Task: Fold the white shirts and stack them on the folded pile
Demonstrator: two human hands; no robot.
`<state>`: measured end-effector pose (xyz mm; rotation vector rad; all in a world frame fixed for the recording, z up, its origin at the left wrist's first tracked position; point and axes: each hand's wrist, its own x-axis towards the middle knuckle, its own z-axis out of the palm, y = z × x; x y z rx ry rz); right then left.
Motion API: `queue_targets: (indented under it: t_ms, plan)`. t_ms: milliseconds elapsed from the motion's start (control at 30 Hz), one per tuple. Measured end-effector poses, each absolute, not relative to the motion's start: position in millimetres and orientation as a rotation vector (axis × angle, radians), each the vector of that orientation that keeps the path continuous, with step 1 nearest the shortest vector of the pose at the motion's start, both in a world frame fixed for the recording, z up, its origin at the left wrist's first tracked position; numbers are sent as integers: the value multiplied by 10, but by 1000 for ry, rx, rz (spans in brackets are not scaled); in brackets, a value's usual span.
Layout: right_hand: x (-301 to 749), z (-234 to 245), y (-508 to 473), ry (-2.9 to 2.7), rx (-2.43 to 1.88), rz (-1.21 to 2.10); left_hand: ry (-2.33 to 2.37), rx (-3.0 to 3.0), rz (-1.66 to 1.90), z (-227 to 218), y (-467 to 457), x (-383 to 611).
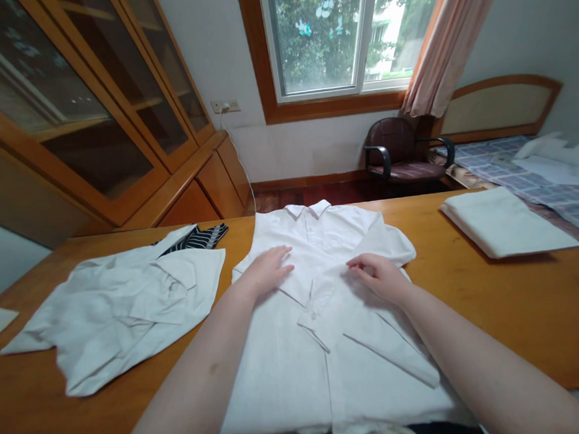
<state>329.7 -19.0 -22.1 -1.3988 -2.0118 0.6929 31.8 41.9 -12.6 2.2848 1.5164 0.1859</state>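
Note:
A white collared shirt (291, 370) lies front up on the wooden table before me, its collar toward the far edge and its hem at the near edge. Its long sleeves are laid inward over the front, with cuffs around the middle and lower right. My left hand (268, 271) rests open on the left chest of the shirt, fingers spread. On the other side my right hand (380, 275) has its fingers drawn together on the cloth near the right sleeve, seemingly pinching it; the fingertips partly hide the fabric.
Left on the table (503, 320) lies a crumpled white garment (131, 310) with a black striped piece (198, 238) by it. A folded white cloth (507, 220) sits at the right. Beyond are a glass-door cabinet (165, 161), an armchair (398, 143) and a bed (526, 165).

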Motion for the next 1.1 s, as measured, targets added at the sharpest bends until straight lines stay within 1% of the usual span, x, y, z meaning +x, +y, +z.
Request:
queue_targets:
  t_ms: [67,167,267,333,467,600,733,833,967,1033,1100]
  plan:
    - [3356,-255,-129,-1943,-1462,468,1344,2165,156,-34,155,464]
    - [3478,-275,-41,-1804,-1548,240,1264,2114,206,-29,-157,669]
    - [3611,-277,23,-1676,-1625,118,1255,2024,308,-120,-276,773]
    - [3688,-290,56,-1592,-1641,93,1209,1940,367,-160,-273,762]
    - [3792,-361,121,-1418,-1682,150,1026,1703,381,-70,-193,574]
    - [3851,-452,190,-1297,-1740,297,844,1701,197,122,-49,257]
    - [3926,-529,258,-1204,-1794,386,727,1677,16,144,127,-71]
    - [3986,-562,296,-1189,-1825,472,758,1549,-77,94,195,-221]
    - [4011,-538,299,-1275,-1939,545,889,1540,-117,86,185,-219]
    - [3996,-509,284,-1349,-2017,549,952,1522,-101,85,169,-171]
    - [3975,-482,269,-1423,-2064,561,1000,1491,-10,66,163,-133]
